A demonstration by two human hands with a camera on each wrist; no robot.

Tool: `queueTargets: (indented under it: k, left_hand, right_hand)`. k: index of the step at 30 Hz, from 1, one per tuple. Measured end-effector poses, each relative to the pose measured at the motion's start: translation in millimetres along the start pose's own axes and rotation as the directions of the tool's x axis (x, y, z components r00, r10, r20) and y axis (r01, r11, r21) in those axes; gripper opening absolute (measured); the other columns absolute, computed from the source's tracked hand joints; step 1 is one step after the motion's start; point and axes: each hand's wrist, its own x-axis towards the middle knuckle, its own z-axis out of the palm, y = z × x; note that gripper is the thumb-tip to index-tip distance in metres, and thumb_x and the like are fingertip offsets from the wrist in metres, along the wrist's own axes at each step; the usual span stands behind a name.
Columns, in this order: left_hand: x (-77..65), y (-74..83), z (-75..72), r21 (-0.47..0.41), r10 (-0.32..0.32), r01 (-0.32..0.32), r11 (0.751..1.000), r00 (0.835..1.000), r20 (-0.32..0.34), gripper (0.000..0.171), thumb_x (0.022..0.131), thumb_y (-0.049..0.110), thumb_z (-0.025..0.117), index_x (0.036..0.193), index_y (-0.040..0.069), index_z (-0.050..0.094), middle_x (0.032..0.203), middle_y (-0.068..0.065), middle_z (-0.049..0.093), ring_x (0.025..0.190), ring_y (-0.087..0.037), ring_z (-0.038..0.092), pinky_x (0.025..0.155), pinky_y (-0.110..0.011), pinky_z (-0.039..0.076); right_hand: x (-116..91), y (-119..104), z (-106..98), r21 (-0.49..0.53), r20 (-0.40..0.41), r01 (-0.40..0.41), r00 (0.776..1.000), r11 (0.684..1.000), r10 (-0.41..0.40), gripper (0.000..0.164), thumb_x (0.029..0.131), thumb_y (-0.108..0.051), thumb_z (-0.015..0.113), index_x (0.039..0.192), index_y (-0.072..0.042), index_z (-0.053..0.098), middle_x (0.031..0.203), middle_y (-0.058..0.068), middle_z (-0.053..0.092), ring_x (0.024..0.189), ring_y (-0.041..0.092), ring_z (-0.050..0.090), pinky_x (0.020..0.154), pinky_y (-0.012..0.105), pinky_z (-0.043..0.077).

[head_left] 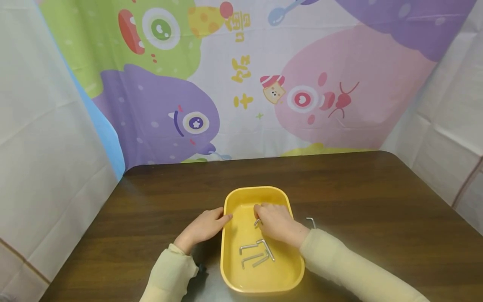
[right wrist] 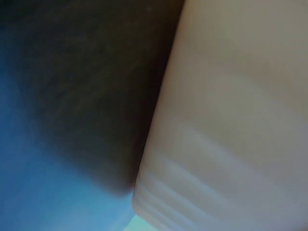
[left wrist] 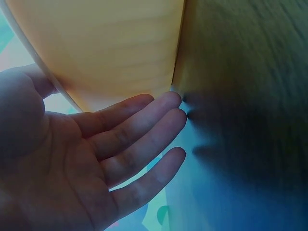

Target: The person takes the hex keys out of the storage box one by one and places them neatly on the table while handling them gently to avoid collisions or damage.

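A yellow tray (head_left: 234, 277) stands on the table with several L-shaped silver hex keys (head_left: 268, 250) lying loose in its near half. My left hand (head_left: 205, 226) holds the tray's left side, its thumb over the rim and its fingers along the outside. In the left wrist view those fingers (left wrist: 139, 139) reach down the outer wall, fairly straight. Inside the tray's far right part, my right hand (head_left: 277, 220) has curled fingers and pinches a hex key (head_left: 257, 222), of which only a short bent end shows. The right wrist view shows only the tray's outer wall (right wrist: 231, 120).
Another hex key (head_left: 311, 222) lies on the dark wooden table (head_left: 358, 201) just right of the tray, partly hidden by the right sleeve. A cartoon-printed cloth (head_left: 249, 126) hangs behind the table's far edge, with pale cloth at both sides.
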Motion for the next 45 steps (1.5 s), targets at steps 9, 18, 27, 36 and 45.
queueTargets:
  k: [9,18,27,36,45]
  left_hand:
    - [0.8,0.1,-0.6,0.003,-0.004,0.004,1.000,1.000,0.002,0.029,0.094,0.035,0.044,0.106,0.012,0.059,0.085,0.000,0.061,0.078,-0.014,0.053,0.075,-0.035,0.044]
    - [0.7,0.1,-0.8,-0.004,-0.007,0.007,1.000,1.000,0.000,0.030,0.094,0.035,0.044,0.107,0.012,0.059,0.087,0.000,0.061,0.079,-0.014,0.054,0.077,-0.036,0.045]
    - [0.6,-1.9,0.0,0.001,0.005,-0.005,1.000,1.000,0.003,0.031,0.094,0.036,0.044,0.109,0.013,0.058,0.090,0.000,0.062,0.081,-0.014,0.054,0.078,-0.037,0.044]
    - [0.3,-1.7,0.1,-0.007,0.000,0.000,1.000,1.000,0.008,0.033,0.094,0.038,0.044,0.109,0.013,0.058,0.090,0.000,0.062,0.081,-0.013,0.054,0.078,-0.037,0.044]
    - [0.1,-1.1,0.1,-0.005,0.006,-0.005,1.000,1.000,0.009,0.033,0.094,0.039,0.043,0.107,0.013,0.059,0.089,0.000,0.061,0.080,-0.013,0.053,0.076,-0.036,0.044]
  right_hand:
    - [-1,4,-5,0.003,-0.025,-0.019,1.000,1.000,0.019,0.015,0.073,-0.005,0.060,0.070,-0.015,0.049,0.064,-0.004,0.046,0.055,0.014,0.045,0.048,0.030,0.036]
    - [-3,6,-12,0.029,-0.034,-0.044,0.998,0.999,0.045,0.012,0.072,-0.007,0.059,0.073,-0.015,0.051,0.066,-0.005,0.047,0.056,0.012,0.044,0.049,0.028,0.036]
    - [-8,6,-15,0.046,-0.085,-0.039,0.995,0.998,0.043,0.018,0.072,-0.003,0.057,0.069,-0.018,0.047,0.065,-0.007,0.043,0.057,0.010,0.041,0.049,0.026,0.035]
    - [-10,8,-24,0.134,-0.069,-0.100,0.992,0.986,0.110,0.012,0.072,-0.007,0.059,0.073,-0.016,0.051,0.071,-0.008,0.048,0.058,0.010,0.042,0.054,0.027,0.037]
    - [-12,12,-27,0.180,-0.095,-0.130,0.984,0.975,0.149,0.013,0.075,-0.010,0.062,0.075,-0.018,0.052,0.073,-0.010,0.052,0.060,0.008,0.045,0.057,0.027,0.039]
